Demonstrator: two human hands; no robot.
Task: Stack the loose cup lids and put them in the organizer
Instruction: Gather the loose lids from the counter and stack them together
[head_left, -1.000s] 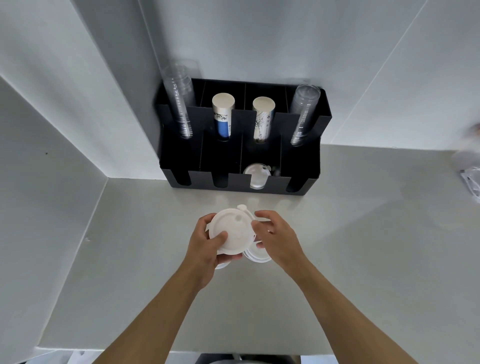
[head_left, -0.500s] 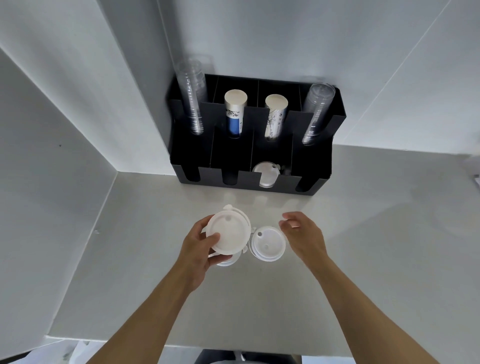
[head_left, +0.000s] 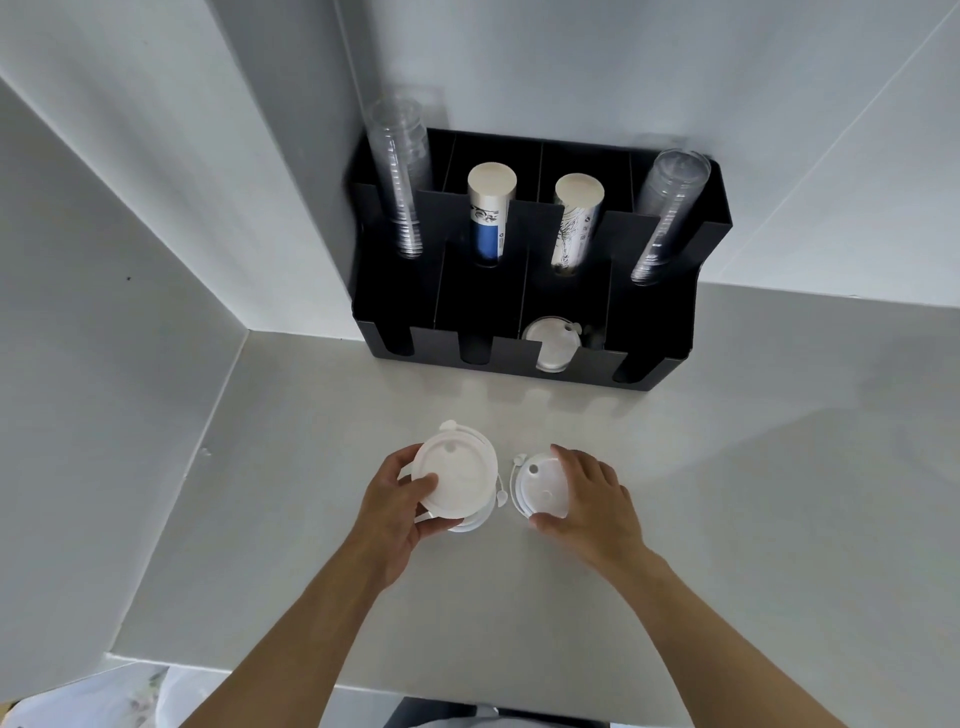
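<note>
My left hand (head_left: 397, 506) grips a stack of white cup lids (head_left: 457, 475), tilted up above the counter, with another white lid (head_left: 467, 525) lying partly hidden beneath it. My right hand (head_left: 587, 499) rests over a second small pile of white lids (head_left: 537, 486) on the counter, fingers curled around its right edge. The black organizer (head_left: 498, 358) stands against the back wall. White lids (head_left: 553, 345) sit in its third front slot from the left.
The organizer's back row holds two stacks of clear cups (head_left: 400, 176) (head_left: 665, 218) and two stacks of paper cups (head_left: 488, 218) (head_left: 574, 223). Walls close in the counter (head_left: 727, 493) on the left and behind. Its front edge runs below my forearms.
My right hand has let go of the stack in my left hand, swung to the right and come down onto the pile of lids on the counter. The left hand keeps its stack.
</note>
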